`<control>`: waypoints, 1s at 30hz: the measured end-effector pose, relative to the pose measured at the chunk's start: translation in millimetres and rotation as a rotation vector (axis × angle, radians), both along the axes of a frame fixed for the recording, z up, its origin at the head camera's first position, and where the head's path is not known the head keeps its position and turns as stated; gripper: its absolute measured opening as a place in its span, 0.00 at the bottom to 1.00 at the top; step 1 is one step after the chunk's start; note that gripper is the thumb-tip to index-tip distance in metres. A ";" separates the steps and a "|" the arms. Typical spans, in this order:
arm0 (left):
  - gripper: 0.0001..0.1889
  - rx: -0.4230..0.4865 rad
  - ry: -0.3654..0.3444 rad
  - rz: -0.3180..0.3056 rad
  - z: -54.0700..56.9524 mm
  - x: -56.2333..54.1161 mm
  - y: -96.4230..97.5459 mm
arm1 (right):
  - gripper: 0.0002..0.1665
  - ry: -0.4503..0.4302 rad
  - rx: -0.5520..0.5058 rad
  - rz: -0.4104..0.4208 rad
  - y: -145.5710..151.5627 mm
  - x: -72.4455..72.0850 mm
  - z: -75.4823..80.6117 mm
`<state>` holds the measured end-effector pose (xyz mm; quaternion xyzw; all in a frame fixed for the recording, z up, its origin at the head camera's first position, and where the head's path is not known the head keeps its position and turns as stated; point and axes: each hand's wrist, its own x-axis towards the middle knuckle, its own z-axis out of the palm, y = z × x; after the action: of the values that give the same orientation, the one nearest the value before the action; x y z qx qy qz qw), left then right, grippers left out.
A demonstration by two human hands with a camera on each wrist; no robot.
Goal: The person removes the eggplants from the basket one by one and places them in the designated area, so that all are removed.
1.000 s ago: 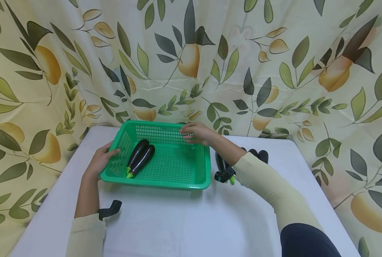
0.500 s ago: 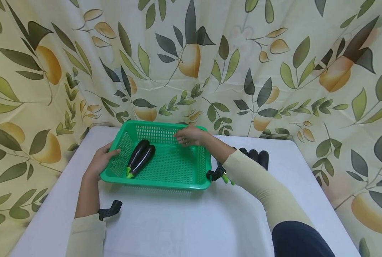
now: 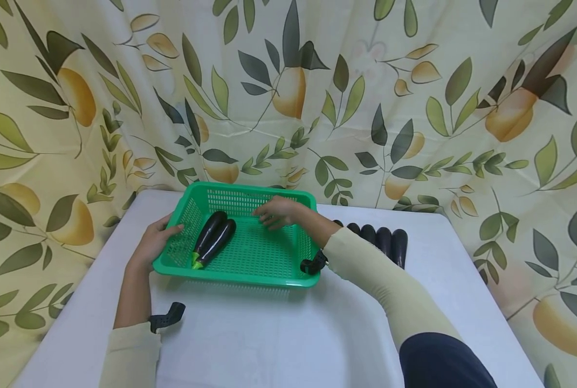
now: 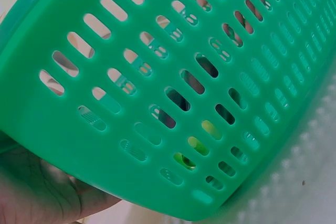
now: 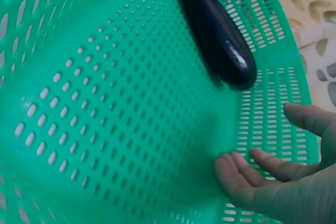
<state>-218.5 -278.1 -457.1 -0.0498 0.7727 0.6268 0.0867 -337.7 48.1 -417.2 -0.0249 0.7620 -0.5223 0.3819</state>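
Observation:
A green plastic basket (image 3: 259, 250) sits tilted on the white table. Two dark purple eggplants (image 3: 217, 245) lie side by side in its left part, their green stem ends toward the front. My left hand (image 3: 153, 242) grips the basket's left rim, thumb over the edge; in the left wrist view the hand (image 4: 42, 192) shows below the wall. Above the basket floor, my right hand (image 3: 281, 212) reaches in from the right, holding nothing. Its fingers are loosely bent and apart from the eggplants. In the right wrist view one eggplant (image 5: 220, 35) lies beyond that hand (image 5: 283, 177).
Several more eggplants (image 3: 383, 242) lie in a row on the table, right of the basket and partly behind the right forearm. The white tablecloth (image 3: 249, 339) stretches in front. A curtain (image 3: 288, 108) printed with fruit and leaves hangs behind the table.
My right hand has moved left and a little downward, deeper into the basket. More of the eggplant row at right has come into sight. The left hand keeps its hold on the rim.

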 end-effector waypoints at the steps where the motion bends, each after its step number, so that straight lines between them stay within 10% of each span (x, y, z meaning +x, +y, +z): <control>1: 0.34 0.002 0.000 0.000 -0.4 -0.2 0.0 | 0.29 0.007 0.010 0.005 -2.2 0.7 -1.4; 30: 0.35 0.015 -0.007 -0.009 1.0 -0.6 -0.4 | 0.39 0.000 -0.144 0.098 -47.4 4.6 -28.3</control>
<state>-219.0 -278.5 -456.1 -0.0480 0.7679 0.6320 0.0926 -333.1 0.7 -445.5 -0.0897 0.7203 -0.5564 0.4044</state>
